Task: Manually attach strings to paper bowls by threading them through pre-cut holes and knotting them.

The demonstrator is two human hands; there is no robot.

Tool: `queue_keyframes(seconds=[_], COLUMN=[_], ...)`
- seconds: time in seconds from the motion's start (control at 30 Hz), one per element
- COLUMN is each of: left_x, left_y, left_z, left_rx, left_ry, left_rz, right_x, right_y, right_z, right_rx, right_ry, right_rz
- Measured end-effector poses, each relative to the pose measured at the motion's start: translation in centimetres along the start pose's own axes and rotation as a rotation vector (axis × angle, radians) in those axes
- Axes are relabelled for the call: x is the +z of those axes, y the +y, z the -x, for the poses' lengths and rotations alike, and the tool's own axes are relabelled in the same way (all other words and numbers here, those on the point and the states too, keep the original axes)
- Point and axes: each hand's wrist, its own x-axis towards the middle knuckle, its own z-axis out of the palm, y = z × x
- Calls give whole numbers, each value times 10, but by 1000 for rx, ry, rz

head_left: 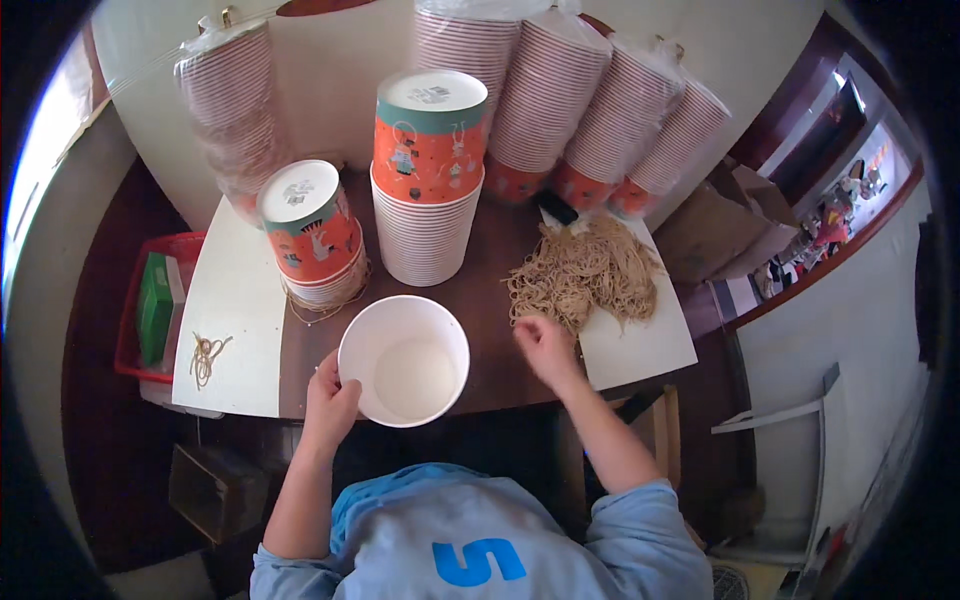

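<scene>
The left hand (332, 402) grips the side of an open paper tub (408, 362); the right hand (546, 350), apart from it, curls at a heap of string (585, 272), perhaps pinching a strand; I cannot tell. Beyond the left hand, a short stack (312, 238) has string round its base, seemingly done; the taller stack (428, 195) shows none. Farther out, plastic-wrapped stacks (552, 90) look untouched.

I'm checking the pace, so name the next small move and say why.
Probably reach into the tan string pile and pull a little free: the right hand is by its near edge, while the left hand holds the open paper bucket.
</scene>
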Motion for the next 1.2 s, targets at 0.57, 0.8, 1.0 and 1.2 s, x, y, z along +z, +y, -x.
queue_keyframes(seconds=[0.57,0.8,1.0,1.2], left_x=[-6,17,49,76], left_y=[45,81,97,118], left_z=[12,1,-18,-36], left_rx=[132,507,242,79], left_ry=[180,-73,-407,-545], left_rz=[-548,-317,-31,-130], right_x=[-65,-91,-78,-71], right_y=[-72,-123,-148,-142], right_z=[-77,-20,1,0], right_rx=[-25,-158,-340,-424], right_ry=[-41,-340,-415,-373], right_rz=[-522,-571,-162,-56])
